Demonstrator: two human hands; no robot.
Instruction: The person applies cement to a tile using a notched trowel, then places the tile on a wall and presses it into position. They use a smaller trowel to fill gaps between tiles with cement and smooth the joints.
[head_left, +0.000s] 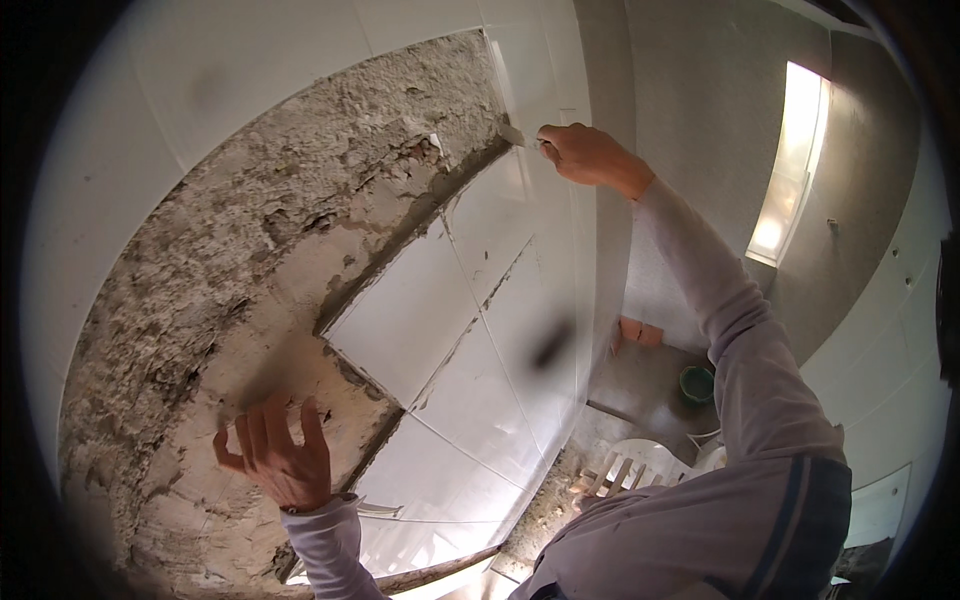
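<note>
My left hand (275, 455) rests against the bare, rough mortar wall (300, 215), fingers spread and holding nothing. My right hand (597, 160) is closed on a small flat-bladed scraper (512, 134); its handle is mostly hidden in my fist. The blade meets the upper corner of the white wall tiles (395, 310), where their edge borders the mortar. Grey smears and dark gaps run along the tile joints. Between the hands, the tiled area ends in a stepped edge.
Smooth white tiles (330, 40) frame the mortar patch above. A bright narrow window (785, 170) sits in the grey wall at right. On the floor below are a green bucket (697, 384), reddish brick pieces (640, 331) and a pale slatted chair (640, 452).
</note>
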